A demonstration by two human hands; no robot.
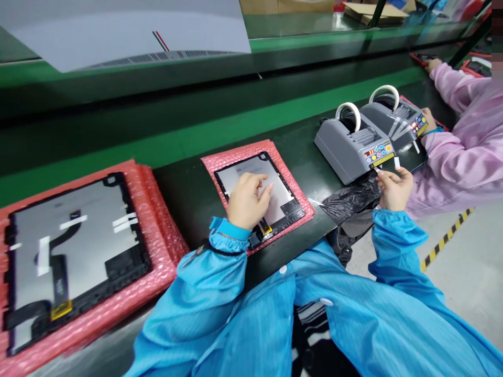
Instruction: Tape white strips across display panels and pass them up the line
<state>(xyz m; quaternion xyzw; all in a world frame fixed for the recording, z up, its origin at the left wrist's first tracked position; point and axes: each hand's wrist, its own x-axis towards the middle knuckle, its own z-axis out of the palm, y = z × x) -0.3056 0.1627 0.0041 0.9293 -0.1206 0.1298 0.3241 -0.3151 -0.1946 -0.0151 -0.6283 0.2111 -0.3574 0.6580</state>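
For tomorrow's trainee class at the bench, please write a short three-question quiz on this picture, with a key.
1. True or false: the right hand is nearer the grey tape dispensers than the left hand is.
2. What lies under the left hand? A) a black plastic bag B) a display panel C) a tape dispenser
3. Fill the gap: the display panel rests on pink ____.

Key: 1 true; 2 B; 3 bubble wrap

head camera looks forward and down over the hands (pixel 247 201).
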